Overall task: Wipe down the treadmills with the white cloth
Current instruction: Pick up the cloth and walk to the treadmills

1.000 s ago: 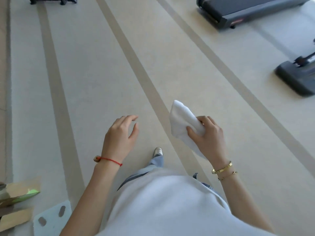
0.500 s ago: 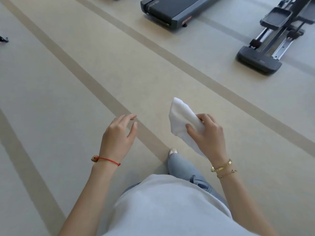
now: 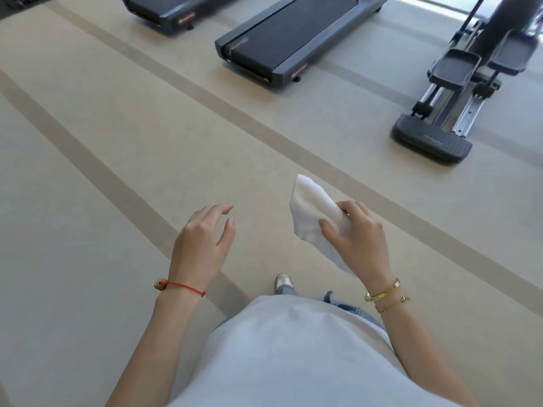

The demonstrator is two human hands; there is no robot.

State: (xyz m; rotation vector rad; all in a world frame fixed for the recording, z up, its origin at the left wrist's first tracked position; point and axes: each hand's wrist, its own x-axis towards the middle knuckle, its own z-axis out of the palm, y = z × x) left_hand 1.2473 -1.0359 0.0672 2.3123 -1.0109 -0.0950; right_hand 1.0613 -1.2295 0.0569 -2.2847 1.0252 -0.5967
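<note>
The left hand point(image 3: 199, 245) is hanging free, its fingers relaxed and holding nothing. The right hand point(image 3: 357, 239) is gripping the white cloth point(image 3: 311, 212), folded, above the floor point(image 3: 117, 171). The treadmills point(image 3: 293, 39) are standing well ahead; I think she should be walking closer and opening the cloth flat before wiping

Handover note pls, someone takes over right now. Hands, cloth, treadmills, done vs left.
Right hand grips the folded white cloth, held in the air.
Left hand is empty, fingers relaxed.
Near treadmill and far treadmill sit ahead on the floor, both out of reach; the elliptical stands to the right.
Done: cloth in hand. No wiping visible.
Left: walk up, wipe both treadmills.
</note>
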